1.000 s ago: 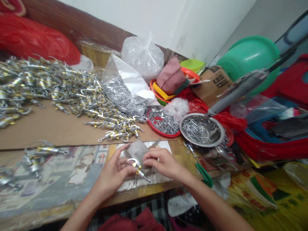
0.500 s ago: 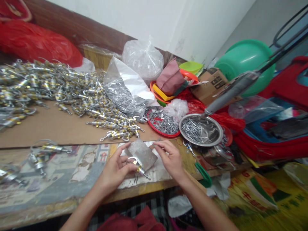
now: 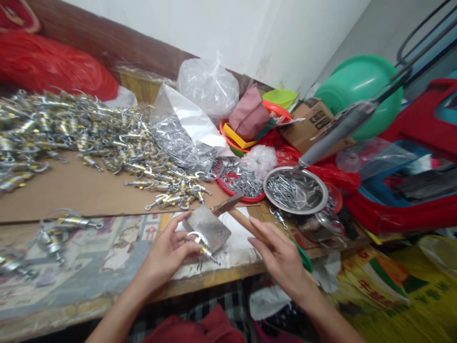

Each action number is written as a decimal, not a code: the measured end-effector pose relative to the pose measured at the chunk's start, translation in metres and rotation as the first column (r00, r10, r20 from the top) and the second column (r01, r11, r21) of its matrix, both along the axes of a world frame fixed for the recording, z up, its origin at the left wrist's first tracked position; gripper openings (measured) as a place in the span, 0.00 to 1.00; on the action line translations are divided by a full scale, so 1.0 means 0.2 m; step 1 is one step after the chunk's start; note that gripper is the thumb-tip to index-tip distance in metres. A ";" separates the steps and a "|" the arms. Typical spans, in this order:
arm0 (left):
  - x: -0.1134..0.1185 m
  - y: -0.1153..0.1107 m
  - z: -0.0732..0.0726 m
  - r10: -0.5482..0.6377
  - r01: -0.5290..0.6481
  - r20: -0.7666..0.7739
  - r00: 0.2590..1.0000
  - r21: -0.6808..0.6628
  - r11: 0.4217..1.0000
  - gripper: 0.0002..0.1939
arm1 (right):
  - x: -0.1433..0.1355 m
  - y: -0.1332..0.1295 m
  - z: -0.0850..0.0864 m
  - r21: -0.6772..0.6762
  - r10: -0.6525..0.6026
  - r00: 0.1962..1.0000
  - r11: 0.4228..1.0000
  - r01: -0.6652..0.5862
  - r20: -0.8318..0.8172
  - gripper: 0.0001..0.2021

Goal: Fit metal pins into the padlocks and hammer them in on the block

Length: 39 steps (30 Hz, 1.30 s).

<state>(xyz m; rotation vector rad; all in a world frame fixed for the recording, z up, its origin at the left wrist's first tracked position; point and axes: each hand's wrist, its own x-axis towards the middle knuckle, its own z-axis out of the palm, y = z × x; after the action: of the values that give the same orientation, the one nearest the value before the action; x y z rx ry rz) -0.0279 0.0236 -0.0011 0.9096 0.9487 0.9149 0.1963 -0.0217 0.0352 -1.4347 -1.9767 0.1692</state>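
My left hand [image 3: 173,247] pinches a small silver metal fitting [image 3: 207,252] with a curved hook and yellowish bands, between thumb and fingers. The fitting lies against the near side of a grey metal block [image 3: 210,226], and my left fingertips reach the block's left edge. In my right hand [image 3: 282,250] is a hammer [image 3: 252,227], gripped by its wooden handle. The dark hammer head [image 3: 227,204] sits just beyond the block's far right corner; whether they touch, I cannot tell.
A big heap of similar fittings [image 3: 89,126] covers the cardboard [image 3: 71,190] at left. Pins fill a red dish [image 3: 232,193] and a steel bowl [image 3: 294,209]. A grey-handled lever [image 3: 339,131] slants above the bowl. Several loose fittings [image 3: 53,243] lie front left.
My right hand has moved right and nearer to me, and the hammer's handle and head now show plainly. My left hand keeps its pinch on the fitting at the block.
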 end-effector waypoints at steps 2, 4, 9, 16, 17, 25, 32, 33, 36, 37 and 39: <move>0.00 0.00 0.00 0.010 -0.010 0.001 1.000 0.008 1.000 0.40 | -0.02 -0.04 0.05 0.102 0.083 0.996 0.991 -0.084 0.011 0.24; 0.00 0.00 0.00 0.017 -0.017 0.000 1.000 0.013 1.000 0.41 | -0.03 -0.07 0.06 0.071 0.135 0.984 0.987 -0.143 0.112 0.25; 0.00 0.01 -0.01 0.021 -0.021 0.004 1.000 0.005 1.000 0.41 | -0.03 -0.11 -0.02 -0.018 0.119 0.959 0.993 -0.119 0.257 0.24; 0.00 0.00 0.02 0.024 -0.024 -0.012 1.000 -0.024 0.999 0.40 | -0.02 -0.08 -0.08 -0.179 0.069 0.993 0.983 -0.050 0.101 0.20; 0.00 0.00 0.03 0.031 -0.032 -0.029 0.999 -0.032 0.999 0.39 | 0.00 -0.06 -0.10 -0.193 0.008 1.000 0.981 -0.002 0.028 0.19; 0.00 -0.01 0.04 0.165 -0.098 -0.352 0.921 0.202 0.974 0.06 | 0.16 0.26 -0.20 -0.314 -0.077 0.982 0.941 0.129 0.173 0.13; 0.01 -0.01 -0.01 0.342 -0.105 -0.424 0.839 0.491 0.865 0.05 | 0.03 0.79 -0.10 -0.198 -0.133 0.918 0.955 0.220 0.374 0.14; 0.01 -0.01 -0.02 0.335 -0.095 -0.418 0.844 0.499 0.862 0.04 | 0.01 0.85 -0.10 -0.213 -0.122 0.906 0.951 0.223 0.405 0.13; 0.01 -0.02 -0.03 0.294 -0.048 -0.405 0.866 0.516 0.855 0.05 | -0.03 0.94 -0.12 -0.254 -0.096 0.870 0.936 0.244 0.484 0.10; 0.01 -0.02 -0.03 0.284 -0.033 -0.406 0.869 0.524 0.851 0.05 | -0.04 0.95 -0.12 -0.261 -0.093 0.860 0.932 0.253 0.502 0.09; 0.00 -0.02 -0.03 0.269 -0.009 -0.412 0.871 0.533 0.846 0.06 | -0.03 0.94 -0.12 -0.273 -0.084 0.846 0.926 0.261 0.526 0.09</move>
<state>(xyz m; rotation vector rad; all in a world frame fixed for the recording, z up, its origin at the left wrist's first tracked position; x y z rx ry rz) -0.0285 0.0192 -0.0069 1.5981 1.2258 1.1299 0.1908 0.1664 0.0103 -2.0444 -2.2919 0.0468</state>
